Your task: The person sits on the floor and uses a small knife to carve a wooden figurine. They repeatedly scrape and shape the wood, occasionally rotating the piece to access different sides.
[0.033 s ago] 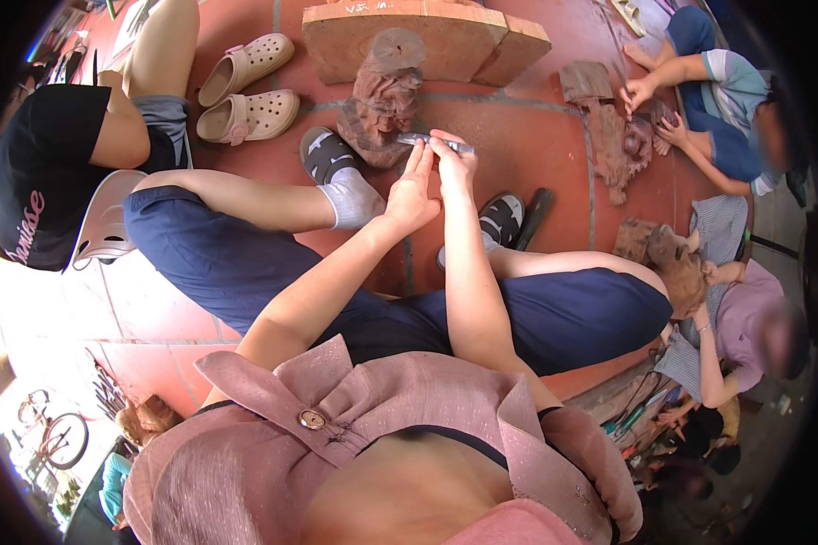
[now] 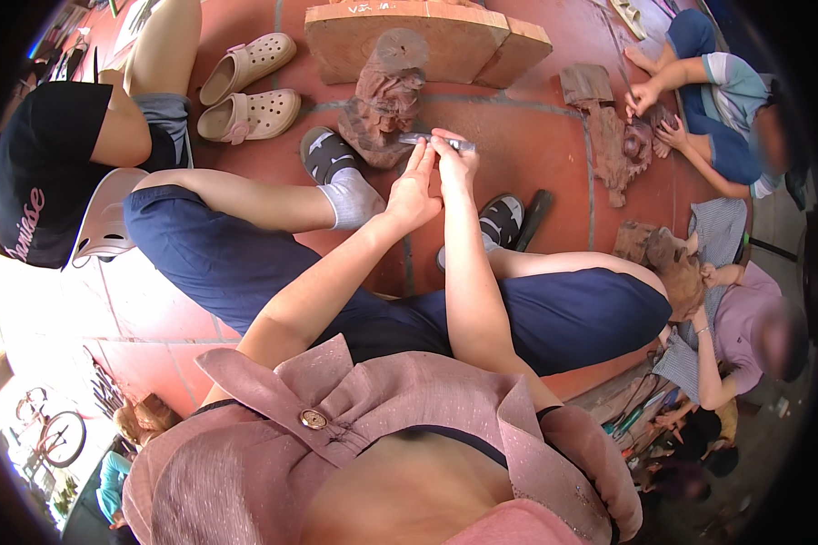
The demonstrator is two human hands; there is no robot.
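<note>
A dark reddish-brown wood carving (image 2: 384,104) with a flat round top stands on the tiles in front of me, beside my left foot. Its lower right side meets the tip of a slim grey metal carving chisel (image 2: 413,139). My right hand (image 2: 457,166) is closed around the chisel's rear part. Stretched forward and close together, the fingers of my left hand (image 2: 413,198) press on the shaft near the blade; the left thumb's grip is partly hidden.
A thick wooden slab (image 2: 409,45) stands behind the carving. Pale clogs (image 2: 250,116) lie to the left, near a person in a black cap (image 2: 54,173). At right, other people handle a carving (image 2: 613,150) and a wood block (image 2: 677,272). A dark bar (image 2: 536,218) lies by my right sandal.
My hands, the chisel and the carving hold nearly the same places. At the far right, a person's hand has shifted slightly over their carving.
</note>
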